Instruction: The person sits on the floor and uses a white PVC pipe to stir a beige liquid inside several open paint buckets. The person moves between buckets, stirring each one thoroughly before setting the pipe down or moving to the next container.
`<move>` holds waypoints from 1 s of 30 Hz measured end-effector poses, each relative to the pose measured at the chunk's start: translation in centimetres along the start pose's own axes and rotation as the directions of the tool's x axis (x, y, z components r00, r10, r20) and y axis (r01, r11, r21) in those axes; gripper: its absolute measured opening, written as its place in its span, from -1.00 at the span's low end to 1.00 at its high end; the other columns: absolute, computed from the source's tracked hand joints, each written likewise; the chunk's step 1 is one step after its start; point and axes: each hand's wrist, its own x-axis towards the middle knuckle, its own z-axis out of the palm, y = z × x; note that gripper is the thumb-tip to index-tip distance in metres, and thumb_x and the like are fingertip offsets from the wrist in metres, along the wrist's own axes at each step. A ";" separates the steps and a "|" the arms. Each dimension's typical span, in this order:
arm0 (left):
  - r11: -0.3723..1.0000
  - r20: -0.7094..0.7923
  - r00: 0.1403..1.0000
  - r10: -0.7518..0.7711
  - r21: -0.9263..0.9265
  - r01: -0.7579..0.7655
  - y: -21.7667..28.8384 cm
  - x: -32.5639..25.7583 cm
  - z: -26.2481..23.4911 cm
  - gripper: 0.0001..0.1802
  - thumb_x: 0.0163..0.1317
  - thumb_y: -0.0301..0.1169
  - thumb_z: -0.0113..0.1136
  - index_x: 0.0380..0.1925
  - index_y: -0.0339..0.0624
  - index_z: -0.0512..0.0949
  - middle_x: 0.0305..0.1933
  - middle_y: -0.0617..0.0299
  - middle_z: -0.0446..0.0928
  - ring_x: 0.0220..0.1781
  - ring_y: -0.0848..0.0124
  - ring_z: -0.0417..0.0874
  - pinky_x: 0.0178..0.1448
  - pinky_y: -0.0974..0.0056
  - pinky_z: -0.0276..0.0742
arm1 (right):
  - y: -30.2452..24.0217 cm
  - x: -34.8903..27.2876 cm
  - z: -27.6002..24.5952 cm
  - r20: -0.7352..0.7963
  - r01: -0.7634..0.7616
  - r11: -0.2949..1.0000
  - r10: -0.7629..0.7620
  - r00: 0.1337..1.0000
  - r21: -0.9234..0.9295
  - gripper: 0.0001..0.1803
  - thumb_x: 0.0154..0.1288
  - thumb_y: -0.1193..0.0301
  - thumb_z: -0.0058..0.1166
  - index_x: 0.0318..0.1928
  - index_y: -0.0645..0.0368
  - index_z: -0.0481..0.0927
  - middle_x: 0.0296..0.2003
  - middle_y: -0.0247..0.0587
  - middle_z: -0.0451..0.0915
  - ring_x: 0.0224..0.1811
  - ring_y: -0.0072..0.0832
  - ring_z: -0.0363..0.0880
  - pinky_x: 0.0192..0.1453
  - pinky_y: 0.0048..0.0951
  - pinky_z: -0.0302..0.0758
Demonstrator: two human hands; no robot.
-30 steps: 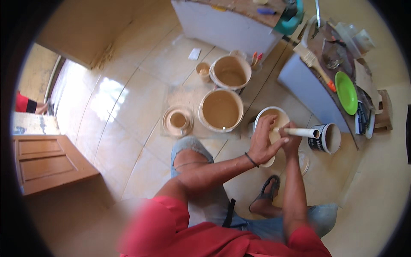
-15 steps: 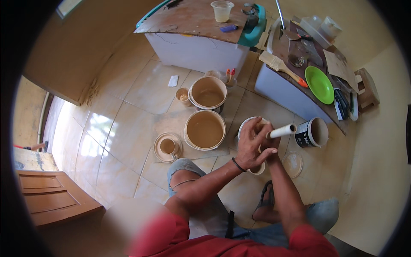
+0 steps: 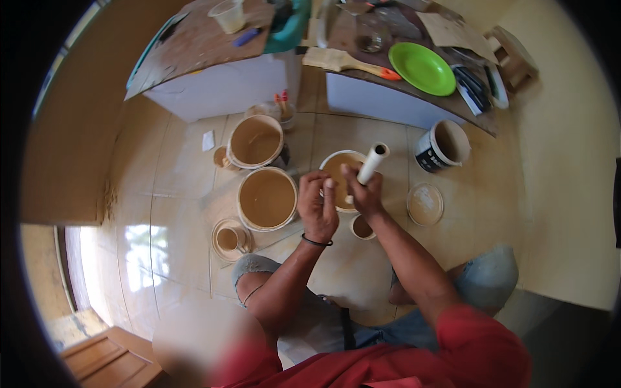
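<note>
A white pipe (image 3: 373,165) stands tilted in my right hand (image 3: 364,193), whose fingers are wrapped round it over a white-rimmed bucket (image 3: 339,156) of light brown liquid. The pipe's hollow upper end points up and away; its lower part is hidden by the hand. At the bucket's left rim is my left hand (image 3: 318,205), with a dark band on its wrist. Its thumb is raised apart from the loosely bent fingers, and nothing shows in it. Just nearer than the bucket, by my right forearm, stands a small cup (image 3: 362,227).
Left are two larger buckets, the nearer (image 3: 267,198) and the farther (image 3: 257,141), plus a mug (image 3: 228,238) on a round lid. Right are a black-and-white pail (image 3: 442,146) and a lid (image 3: 425,204). Beyond, a box top carries a wide brush (image 3: 349,63) and green plate (image 3: 422,68).
My left hand has come off my right hand and the pipe, moving left to the bucket's rim. The pipe now points more upward. The whole view has shifted.
</note>
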 end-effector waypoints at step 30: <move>0.900 -0.089 0.935 -0.342 -0.317 0.299 0.3 0.2 -0.5 -0.77 0.52 -0.30 0.22 -0.20 -0.28 0.63 -0.29 0.31 0.64 -0.30 0.59 0.61 -0.15 0.44 0.54 | 1.3 1.9 -1.7 -0.135 0.045 0.998 -0.038 0.990 0.051 -0.67 0.36 0.46 0.23 -0.55 0.13 0.45 -0.67 -0.51 0.39 -0.67 -0.72 0.32 -0.58 -0.51 0.26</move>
